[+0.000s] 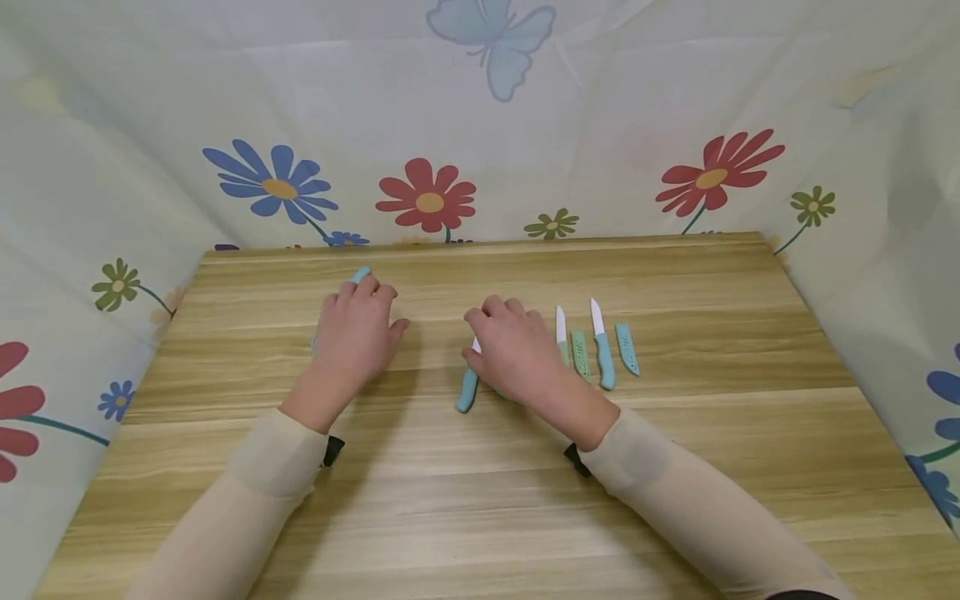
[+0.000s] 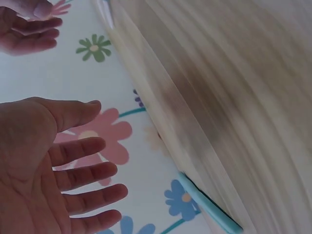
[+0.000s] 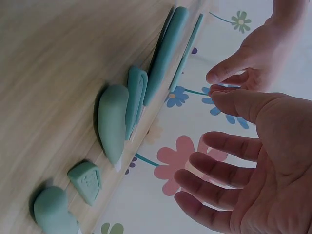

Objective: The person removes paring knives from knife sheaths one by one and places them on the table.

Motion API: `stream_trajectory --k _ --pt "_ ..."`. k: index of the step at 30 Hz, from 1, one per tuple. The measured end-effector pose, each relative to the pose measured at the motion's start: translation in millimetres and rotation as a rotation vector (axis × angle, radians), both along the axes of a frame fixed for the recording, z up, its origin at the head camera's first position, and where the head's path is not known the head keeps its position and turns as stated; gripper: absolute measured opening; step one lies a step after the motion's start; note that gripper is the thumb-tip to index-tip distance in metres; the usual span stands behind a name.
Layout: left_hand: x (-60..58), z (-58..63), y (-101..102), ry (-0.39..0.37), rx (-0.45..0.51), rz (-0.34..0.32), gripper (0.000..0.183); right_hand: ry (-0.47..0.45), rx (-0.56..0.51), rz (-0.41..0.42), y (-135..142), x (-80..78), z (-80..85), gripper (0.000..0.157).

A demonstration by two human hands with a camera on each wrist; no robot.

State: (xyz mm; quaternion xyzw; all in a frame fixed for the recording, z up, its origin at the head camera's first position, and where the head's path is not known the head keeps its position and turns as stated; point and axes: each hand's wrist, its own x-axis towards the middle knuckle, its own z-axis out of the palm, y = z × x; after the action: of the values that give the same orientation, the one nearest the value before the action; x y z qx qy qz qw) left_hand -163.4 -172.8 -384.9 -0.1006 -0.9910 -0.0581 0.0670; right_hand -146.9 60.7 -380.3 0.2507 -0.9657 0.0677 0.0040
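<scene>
My left hand (image 1: 358, 329) hovers over the left part of the table, fingers spread and holding nothing. Past its fingertips a light blue piece (image 1: 361, 273) pokes out, mostly hidden by the hand. My right hand (image 1: 517, 346) is over the middle, fingers loosely extended around nothing. Partly beneath it lies a knife with a light blue handle (image 1: 467, 392) and white blade. To its right are a green-handled knife (image 1: 561, 325), a green blade sheath (image 1: 581, 357), a blue-handled knife (image 1: 605, 360) and a blue sheath (image 1: 627, 350). In the right wrist view, a knife handle (image 3: 112, 124) lies beside a sheath (image 3: 135, 100).
The wood-grain table (image 1: 450, 500) is backed by a white cloth (image 1: 600, 125) printed with flowers and a butterfly, which also hangs at both sides. The table's far edge runs just beyond the knives.
</scene>
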Motion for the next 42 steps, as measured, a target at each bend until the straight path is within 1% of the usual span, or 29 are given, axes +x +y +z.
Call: stream_trajectory --k 5,11,16,21,27,32,37,42 --pt "-12.4 -1.4 -15.0 -0.027 -0.006 0.016 0.047 -0.016 0.01 0.017 -5.1 1.2 -0.2 0.05" --pt "-33.2 -6.6 -35.2 -0.038 -0.012 0.042 0.047 -0.025 0.004 0.041 -12.5 4.3 -0.2 0.052" --pt "-52.3 -11.6 -48.6 -0.086 0.0 0.075 0.046 -0.029 0.0 0.056 -17.7 7.3 -2.2 0.052" --pt "-68.6 -17.2 -58.8 -0.132 0.012 0.097 0.043 -0.026 0.006 0.063 -21.0 8.8 -4.5 0.05" --pt "-86.5 -23.8 -64.1 -0.173 0.006 0.124 0.044 -0.007 0.002 0.072 -22.0 10.3 -8.0 0.048" --pt "-99.1 -27.8 -66.1 -0.219 0.006 0.137 0.043 0.017 -0.007 0.083 -22.1 11.0 -10.3 0.047" --pt "-107.5 -29.9 -64.9 -0.244 -0.009 0.149 0.043 0.029 -0.016 0.095 -22.7 11.5 -11.0 0.047" --pt "-111.9 -30.9 -62.6 -0.246 -0.027 0.165 0.044 0.03 -0.02 0.098 -23.8 11.5 -11.1 0.045"
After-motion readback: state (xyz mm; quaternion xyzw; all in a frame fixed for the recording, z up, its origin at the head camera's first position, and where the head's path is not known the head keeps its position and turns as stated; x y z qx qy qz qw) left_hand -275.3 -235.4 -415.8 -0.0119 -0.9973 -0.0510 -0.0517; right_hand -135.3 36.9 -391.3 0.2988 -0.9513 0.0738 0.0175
